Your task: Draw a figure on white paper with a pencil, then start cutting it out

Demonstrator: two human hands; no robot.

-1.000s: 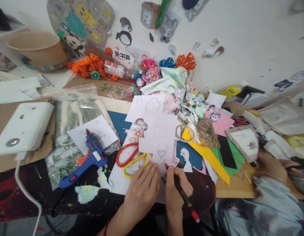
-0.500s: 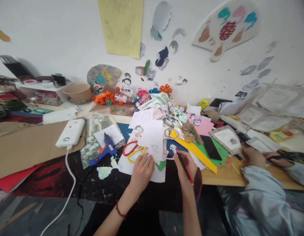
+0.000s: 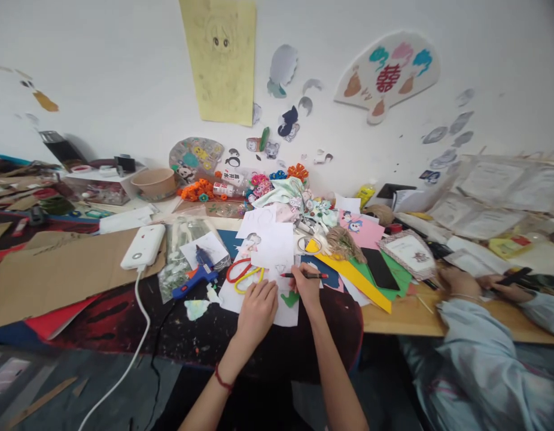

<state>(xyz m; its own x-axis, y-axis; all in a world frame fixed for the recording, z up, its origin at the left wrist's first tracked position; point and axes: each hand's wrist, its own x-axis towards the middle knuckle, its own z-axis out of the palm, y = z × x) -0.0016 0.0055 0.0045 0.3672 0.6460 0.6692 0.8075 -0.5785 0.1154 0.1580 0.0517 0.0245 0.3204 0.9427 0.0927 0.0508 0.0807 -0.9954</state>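
Note:
My right hand [image 3: 306, 290] grips a black pen [image 3: 313, 275] with red on it, held nearly level over white paper [image 3: 271, 244] that bears a small line drawing. The pen's tip points left; whether it touches the sheet I cannot tell. My left hand [image 3: 258, 306] lies flat on the papers with fingers stretched out, holding nothing. Just beyond it are a red loop [image 3: 237, 270] and a yellow loop [image 3: 247, 281], like scissors handles, partly under the sheet. A green scrap [image 3: 290, 299] lies between my hands.
Left are a blue glue gun [image 3: 196, 282], a white power bank [image 3: 143, 245] with a cable, and cardboard [image 3: 75, 272]. Right lie a yellow strip [image 3: 353, 278], twine [image 3: 346, 242] and a black phone [image 3: 379, 268]. Another person's sleeve [image 3: 478, 341] and hands are at far right.
My right hand has moved left onto the papers, and the pen has turned from slanting to nearly level. My left hand stays on the papers. The view has shifted slightly.

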